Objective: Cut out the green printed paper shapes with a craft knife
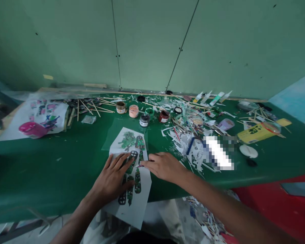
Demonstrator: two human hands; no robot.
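A white sheet of paper, printed with dark green camouflage shapes and a green tree-like picture, lies on the green table with its lower end past the front edge. My left hand rests flat on it, fingers spread, partly covering the printed shapes. From the right, my right hand is closed around a thin, pointed reddish tool, whose tip meets the paper close to my left fingers. Most of that tool is hidden in my grip, so its exact kind is unclear.
Open paint jars, including a peach one and a dark one, stand beyond the paper. White paper scraps pile up at right, near a yellow container. A pink bottle lies at left; glue bottles lie behind.
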